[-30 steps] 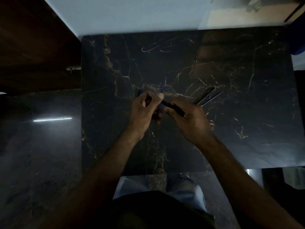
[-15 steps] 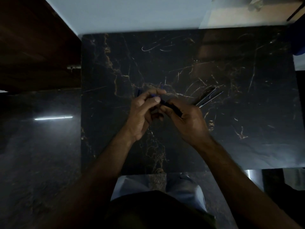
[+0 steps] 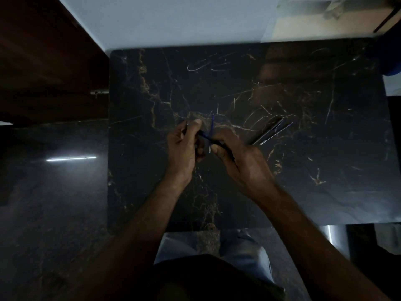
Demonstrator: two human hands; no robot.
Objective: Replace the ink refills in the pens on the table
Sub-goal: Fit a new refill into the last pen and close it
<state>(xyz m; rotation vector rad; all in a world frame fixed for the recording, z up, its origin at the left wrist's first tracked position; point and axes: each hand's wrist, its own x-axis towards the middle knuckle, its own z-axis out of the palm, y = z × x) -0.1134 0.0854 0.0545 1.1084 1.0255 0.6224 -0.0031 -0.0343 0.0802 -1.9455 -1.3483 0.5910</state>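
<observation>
Both hands meet above the middle of the black marble table (image 3: pixel 325 192). My right hand (image 3: pixel 236 157) grips a dark pen barrel (image 3: pixel 224 148) that points up and left. My left hand (image 3: pixel 184 146) pinches the pen's blue front piece (image 3: pixel 202 134) between thumb and fingers. A thin blue refill (image 3: pixel 212 127) runs almost vertically between the two hands, its metal tip at the bottom. To the right, two more dark pens (image 3: pixel 270 131) lie side by side on the table, slanted. The dim light hides small details.
A brown wooden door (image 3: pixel 43 61) stands at the left, next to a pale wall (image 3: pixel 173 20). The dark glossy floor (image 3: pixel 54 192) shows a bright light streak. My knees in light trousers (image 3: pixel 243 250) sit under the table's near edge.
My left thumb has moved from on top of the pen to the left side. The blue refill, barely visible half a second ago, now shows between my hands.
</observation>
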